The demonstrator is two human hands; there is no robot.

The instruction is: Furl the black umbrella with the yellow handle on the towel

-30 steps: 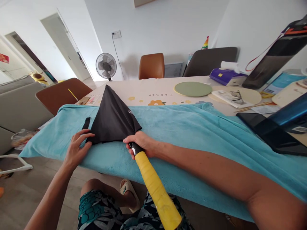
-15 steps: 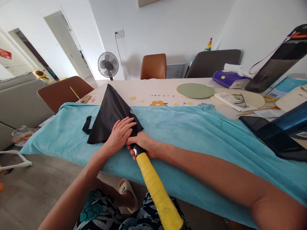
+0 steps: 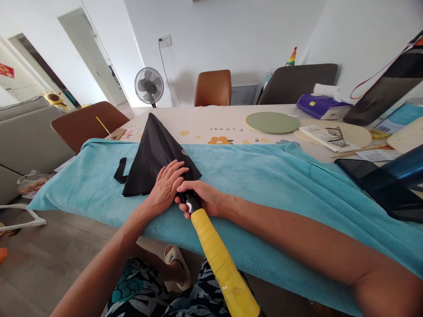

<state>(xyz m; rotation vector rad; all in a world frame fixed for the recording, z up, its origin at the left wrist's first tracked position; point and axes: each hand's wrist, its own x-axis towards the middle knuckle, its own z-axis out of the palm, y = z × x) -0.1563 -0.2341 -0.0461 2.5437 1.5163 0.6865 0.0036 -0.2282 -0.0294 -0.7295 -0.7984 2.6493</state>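
A black folded umbrella (image 3: 155, 149) lies across the blue blanket, its tip pointing away from me and its canopy fanned out in a loose triangle. Yellow wrap covers its long handle (image 3: 218, 259), which reaches back toward my lap. My right hand (image 3: 201, 196) is closed around the umbrella just above the yellow wrap, at the black collar. Flat on the canopy's lower part rests my left hand (image 3: 168, 185), fingers stretched out and touching the right thumb. A black strap (image 3: 120, 171) sticks out at the canopy's left side.
The blue blanket (image 3: 264, 176) covers the table's near part. Beyond it are a green oval mat (image 3: 272, 122), a purple tissue pack (image 3: 322, 105) and glasses (image 3: 336, 136) on a booklet. A dark tablet-like slab (image 3: 376, 187) lies at right. Chairs and a fan (image 3: 149, 86) stand behind.
The view has shifted slightly. Both hands keep their places on the umbrella, with little visible movement.
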